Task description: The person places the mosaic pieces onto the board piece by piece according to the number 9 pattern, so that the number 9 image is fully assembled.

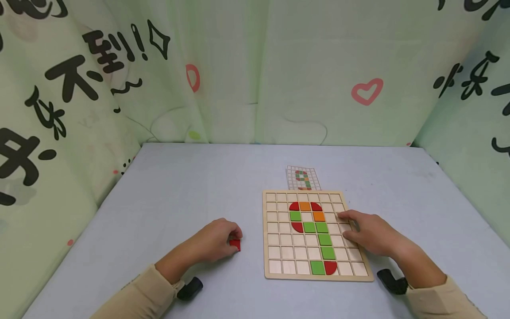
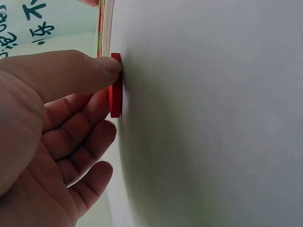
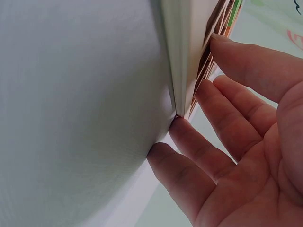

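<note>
In the head view my left hand is low over the table, left of the board, pinching a small red tile between thumb and fingers. The left wrist view shows the tile edge-on, close to the table surface. A wooden grid board lies flat, holding red rounded-corner tiles, orange squares and green squares in a hooked figure. At the board's right side rests my right hand, its fingers loosely extended. Seen from the right wrist, some fingertips touch the board's edge and the table.
Behind the board lies a printed grid card with a coloured pattern, its near end hidden by the board. A pale table carries everything. Curtains with hearts and black writing hang along the back and both sides.
</note>
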